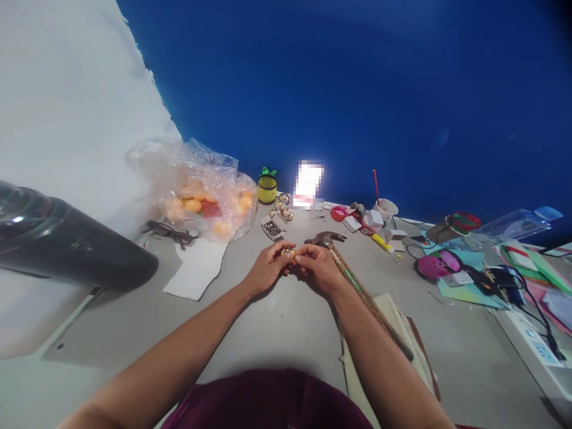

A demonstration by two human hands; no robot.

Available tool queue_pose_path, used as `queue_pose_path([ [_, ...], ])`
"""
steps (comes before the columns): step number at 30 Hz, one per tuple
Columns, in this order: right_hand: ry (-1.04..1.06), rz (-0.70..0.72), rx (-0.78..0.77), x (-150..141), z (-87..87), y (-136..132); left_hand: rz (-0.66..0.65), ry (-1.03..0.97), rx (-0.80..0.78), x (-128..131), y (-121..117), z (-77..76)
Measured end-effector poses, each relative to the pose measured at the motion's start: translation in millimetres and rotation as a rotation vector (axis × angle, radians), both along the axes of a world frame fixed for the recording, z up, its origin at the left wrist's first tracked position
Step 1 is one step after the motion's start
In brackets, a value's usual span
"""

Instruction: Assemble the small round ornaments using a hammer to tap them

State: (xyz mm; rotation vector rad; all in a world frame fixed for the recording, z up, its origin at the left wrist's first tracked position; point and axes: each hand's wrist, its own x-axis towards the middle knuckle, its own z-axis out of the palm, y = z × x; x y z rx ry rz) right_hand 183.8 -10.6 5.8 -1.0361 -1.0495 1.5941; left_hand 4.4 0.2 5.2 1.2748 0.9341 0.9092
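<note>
My left hand (270, 264) is closed around a small round yellow piece with dark markings (289, 253), held just above the grey table. The fingertips of my right hand (318, 266) pinch together at the right side of that same piece. Partly covered by the fingers, its lower side cannot be seen. Beyond my hands lies a small open box of shiny dark metal bits (271, 229). Several patterned gold-and-dark balls (281, 206) sit behind that box. A claw hammer (353, 277) lies right of my right hand, its handle running under my forearm.
At the left, a clear plastic bag of oranges (196, 196) stands behind glasses (170, 233) and white paper (199, 271). A dark cylinder (75, 238) juts in. A glowing screen (308, 182) leans on the blue wall. A white cup (386, 207) and power strip (531, 339) are right.
</note>
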Motion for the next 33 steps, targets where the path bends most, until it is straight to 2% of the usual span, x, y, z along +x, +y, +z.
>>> queue_pose_path([
  [7,0.028,-0.006,-0.011,-1.6,3.8,-2.0,-0.093,0.019,0.005,-3.9,0.6,2.5],
  [12,0.087,-0.057,-0.040,-0.1,4.0,-0.6,-0.120,-0.057,-0.047,-2.8,0.2,-3.7],
  [19,0.090,-0.059,-0.055,1.1,2.6,0.7,-0.132,-0.161,-0.116,-0.5,-0.7,-6.5],
  [26,0.093,-0.060,-0.044,-0.1,0.8,0.5,-0.139,-0.128,-0.069,-1.0,0.1,-5.5],
  [33,0.044,-0.074,-0.046,-0.2,-0.2,0.6,-0.094,0.010,0.014,-1.1,0.4,-8.7],
])
